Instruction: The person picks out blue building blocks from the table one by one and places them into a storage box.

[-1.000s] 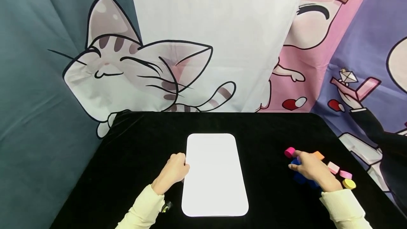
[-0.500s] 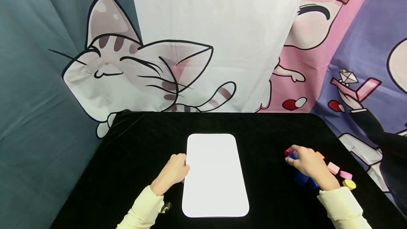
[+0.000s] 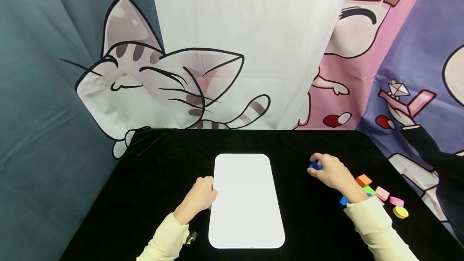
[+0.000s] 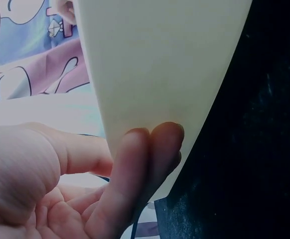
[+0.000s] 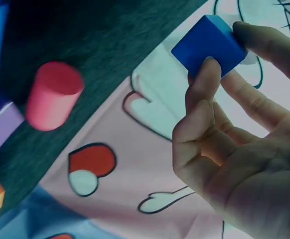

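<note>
My left hand (image 3: pixel 199 194) pinches the left edge of a white rounded-corner board (image 3: pixel 246 200). In the left wrist view two fingertips (image 4: pixel 166 137) press against one face of the board (image 4: pixel 155 64), and its edge passes between them and the thumb. To the right of the board my right hand (image 3: pixel 333 172) holds a blue cube (image 3: pixel 315 166) between thumb and fingers. The right wrist view shows this cube (image 5: pixel 205 45) raised in the fingertips, with a pinkish-red cylinder (image 5: pixel 55 97) standing apart from the hand.
Toy blocks lie at the right on the black cloth (image 3: pixel 301 220): an orange block (image 3: pixel 363 180), a green one (image 3: pixel 369 190), a pale pink one (image 3: pixel 382 193), a pink disc (image 3: pixel 396 201), a yellow disc (image 3: pixel 400 212) and a blue block (image 3: pixel 342 201). A cartoon-printed curtain (image 3: pixel 253 19) hangs behind.
My right hand has picked the blue cube out of the group of blocks and carried it left toward the board. The left hand keeps its grip on the board.
</note>
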Demonstrator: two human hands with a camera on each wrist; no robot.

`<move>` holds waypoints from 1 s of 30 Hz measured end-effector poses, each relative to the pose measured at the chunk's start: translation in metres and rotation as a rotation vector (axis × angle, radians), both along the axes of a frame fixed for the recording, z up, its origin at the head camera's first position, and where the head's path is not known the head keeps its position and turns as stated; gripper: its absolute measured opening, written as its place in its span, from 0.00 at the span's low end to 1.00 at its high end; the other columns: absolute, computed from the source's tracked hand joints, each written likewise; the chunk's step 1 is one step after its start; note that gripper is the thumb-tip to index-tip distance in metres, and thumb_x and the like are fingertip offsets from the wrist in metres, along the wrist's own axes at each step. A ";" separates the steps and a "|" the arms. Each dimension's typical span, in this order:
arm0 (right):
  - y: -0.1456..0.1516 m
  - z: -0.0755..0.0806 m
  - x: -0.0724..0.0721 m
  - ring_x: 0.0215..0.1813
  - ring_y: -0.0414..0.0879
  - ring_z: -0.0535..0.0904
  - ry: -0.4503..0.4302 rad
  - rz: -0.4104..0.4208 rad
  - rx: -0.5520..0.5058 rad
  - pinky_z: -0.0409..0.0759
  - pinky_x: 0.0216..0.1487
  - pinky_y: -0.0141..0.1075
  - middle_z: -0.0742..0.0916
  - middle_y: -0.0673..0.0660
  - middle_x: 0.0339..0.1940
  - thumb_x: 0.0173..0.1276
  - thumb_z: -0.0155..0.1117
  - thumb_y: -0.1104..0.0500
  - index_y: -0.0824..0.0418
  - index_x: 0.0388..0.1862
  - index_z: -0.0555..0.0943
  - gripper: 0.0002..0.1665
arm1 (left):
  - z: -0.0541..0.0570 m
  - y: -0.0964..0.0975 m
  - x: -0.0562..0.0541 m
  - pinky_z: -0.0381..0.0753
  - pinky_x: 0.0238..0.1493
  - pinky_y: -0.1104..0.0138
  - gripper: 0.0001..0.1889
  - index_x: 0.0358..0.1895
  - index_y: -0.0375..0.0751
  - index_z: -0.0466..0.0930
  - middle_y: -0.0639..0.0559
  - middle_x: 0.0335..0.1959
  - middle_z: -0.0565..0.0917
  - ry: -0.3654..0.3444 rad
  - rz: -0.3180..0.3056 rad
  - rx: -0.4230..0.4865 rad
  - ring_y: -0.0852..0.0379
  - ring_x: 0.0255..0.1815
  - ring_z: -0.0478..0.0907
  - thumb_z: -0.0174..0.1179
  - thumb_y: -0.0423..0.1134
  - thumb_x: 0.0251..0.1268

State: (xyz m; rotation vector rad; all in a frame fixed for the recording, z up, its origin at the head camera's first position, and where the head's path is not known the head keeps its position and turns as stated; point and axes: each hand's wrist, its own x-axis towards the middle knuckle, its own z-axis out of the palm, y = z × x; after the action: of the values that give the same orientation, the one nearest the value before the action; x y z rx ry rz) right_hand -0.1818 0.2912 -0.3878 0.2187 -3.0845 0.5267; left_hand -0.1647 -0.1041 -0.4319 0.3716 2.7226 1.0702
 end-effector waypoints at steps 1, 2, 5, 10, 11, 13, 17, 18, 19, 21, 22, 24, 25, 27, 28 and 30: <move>-0.003 0.001 -0.002 0.31 0.46 0.73 0.006 0.005 0.000 0.73 0.26 0.40 0.80 0.56 0.33 0.59 0.64 0.48 0.59 0.46 0.77 0.20 | 0.000 0.000 0.000 0.71 0.11 0.68 0.06 0.25 0.35 0.70 0.50 0.13 0.72 -0.004 0.000 0.000 0.60 0.07 0.71 0.45 0.27 0.57; -0.007 0.001 -0.004 0.30 0.45 0.73 0.012 0.010 -0.002 0.73 0.26 0.39 0.80 0.56 0.33 0.59 0.64 0.49 0.59 0.46 0.77 0.20 | 0.000 0.000 0.000 0.71 0.11 0.68 0.06 0.25 0.35 0.70 0.50 0.13 0.72 -0.005 -0.001 -0.001 0.60 0.07 0.71 0.45 0.27 0.57; -0.018 0.003 -0.009 0.29 0.45 0.73 0.023 0.021 -0.010 0.72 0.25 0.38 0.79 0.55 0.31 0.59 0.64 0.49 0.59 0.45 0.77 0.20 | 0.001 0.000 0.000 0.71 0.11 0.69 0.06 0.26 0.35 0.70 0.50 0.12 0.72 -0.007 -0.002 -0.007 0.60 0.07 0.71 0.45 0.26 0.57; -0.039 0.006 -0.017 0.29 0.45 0.73 0.045 0.050 -0.030 0.71 0.24 0.37 0.79 0.55 0.31 0.58 0.65 0.50 0.59 0.44 0.78 0.19 | 0.001 0.000 0.000 0.71 0.11 0.68 0.06 0.26 0.35 0.71 0.51 0.11 0.72 -0.002 0.002 -0.016 0.60 0.07 0.71 0.45 0.26 0.57; -0.043 0.007 -0.019 0.30 0.45 0.73 0.052 0.061 -0.030 0.72 0.24 0.37 0.79 0.55 0.31 0.57 0.65 0.50 0.59 0.44 0.78 0.19 | 0.001 0.001 0.000 0.71 0.11 0.68 0.06 0.26 0.35 0.71 0.50 0.11 0.73 -0.003 0.005 -0.013 0.60 0.07 0.71 0.46 0.26 0.57; -0.050 0.008 -0.021 0.30 0.45 0.74 0.065 0.079 -0.035 0.73 0.25 0.37 0.79 0.55 0.31 0.57 0.66 0.51 0.59 0.44 0.78 0.19 | 0.001 0.001 0.000 0.71 0.10 0.69 0.06 0.26 0.35 0.71 0.50 0.12 0.73 -0.009 0.010 -0.006 0.60 0.07 0.71 0.46 0.26 0.57; -0.063 0.010 -0.025 0.29 0.44 0.73 0.056 0.106 -0.051 0.72 0.25 0.36 0.79 0.55 0.31 0.57 0.66 0.51 0.59 0.45 0.78 0.19 | 0.001 0.002 0.000 0.71 0.10 0.69 0.06 0.27 0.34 0.71 0.50 0.13 0.73 -0.014 0.009 -0.002 0.60 0.07 0.71 0.46 0.27 0.57; -0.067 0.011 -0.026 0.29 0.44 0.73 0.050 0.109 -0.057 0.71 0.24 0.35 0.79 0.55 0.31 0.57 0.66 0.51 0.59 0.46 0.78 0.20 | 0.000 0.002 0.000 0.71 0.10 0.69 0.05 0.27 0.34 0.71 0.50 0.13 0.73 -0.014 0.008 -0.004 0.60 0.07 0.71 0.46 0.27 0.57; -0.070 0.011 -0.027 0.29 0.44 0.73 0.045 0.112 -0.063 0.71 0.24 0.35 0.79 0.55 0.31 0.57 0.66 0.51 0.59 0.46 0.78 0.20 | 0.000 0.002 0.000 0.71 0.10 0.69 0.05 0.27 0.34 0.71 0.50 0.13 0.73 -0.014 0.007 -0.006 0.60 0.07 0.71 0.46 0.27 0.57; -0.077 0.012 -0.029 0.29 0.43 0.73 0.041 0.116 -0.069 0.72 0.24 0.34 0.79 0.54 0.32 0.57 0.66 0.50 0.58 0.46 0.79 0.20 | 0.000 0.002 0.000 0.71 0.10 0.69 0.05 0.27 0.34 0.71 0.50 0.13 0.73 -0.012 0.006 -0.009 0.60 0.07 0.71 0.46 0.27 0.57; -0.081 0.013 -0.030 0.29 0.43 0.73 0.042 0.120 -0.071 0.72 0.25 0.34 0.79 0.54 0.32 0.57 0.66 0.51 0.58 0.46 0.79 0.20 | 0.000 0.001 0.000 0.71 0.11 0.69 0.05 0.27 0.34 0.71 0.50 0.13 0.73 -0.014 0.005 -0.009 0.60 0.08 0.71 0.46 0.27 0.58; -0.088 0.014 -0.032 0.29 0.43 0.73 0.044 0.134 -0.074 0.73 0.25 0.35 0.79 0.54 0.32 0.57 0.66 0.51 0.58 0.46 0.79 0.19 | 0.000 0.001 0.000 0.71 0.11 0.68 0.05 0.28 0.34 0.71 0.50 0.13 0.72 -0.018 0.004 -0.006 0.59 0.08 0.71 0.45 0.27 0.58; -0.093 0.014 -0.033 0.29 0.43 0.73 0.046 0.140 -0.072 0.73 0.25 0.35 0.79 0.54 0.32 0.57 0.66 0.52 0.58 0.46 0.79 0.19 | 0.000 0.001 0.000 0.71 0.11 0.68 0.05 0.29 0.34 0.71 0.50 0.13 0.73 -0.023 0.003 -0.004 0.59 0.08 0.72 0.45 0.27 0.59; -0.102 0.014 -0.035 0.28 0.43 0.73 0.044 0.151 -0.064 0.73 0.26 0.35 0.79 0.54 0.33 0.57 0.66 0.52 0.57 0.46 0.79 0.19 | 0.000 0.001 0.000 0.71 0.11 0.68 0.05 0.29 0.33 0.71 0.50 0.13 0.73 -0.028 0.003 0.003 0.59 0.08 0.72 0.45 0.27 0.59; -0.107 0.013 -0.036 0.28 0.43 0.73 0.043 0.158 -0.058 0.73 0.25 0.35 0.79 0.54 0.33 0.56 0.66 0.52 0.57 0.46 0.79 0.19 | 0.000 0.001 0.000 0.71 0.11 0.68 0.05 0.30 0.33 0.71 0.49 0.14 0.73 -0.036 0.005 0.008 0.59 0.08 0.72 0.45 0.27 0.59; -0.118 0.012 -0.038 0.27 0.42 0.73 0.041 0.174 -0.050 0.73 0.25 0.34 0.80 0.54 0.35 0.56 0.67 0.52 0.57 0.46 0.79 0.19 | 0.000 0.000 0.000 0.71 0.11 0.68 0.05 0.30 0.33 0.71 0.49 0.14 0.73 -0.036 0.007 0.006 0.59 0.08 0.72 0.45 0.27 0.59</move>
State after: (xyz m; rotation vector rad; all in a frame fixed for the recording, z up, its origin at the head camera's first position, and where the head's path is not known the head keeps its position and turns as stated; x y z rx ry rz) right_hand -0.2203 0.1734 -0.3757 0.4941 -3.0255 0.5946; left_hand -0.1645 -0.1038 -0.4315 0.3410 2.6909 1.0767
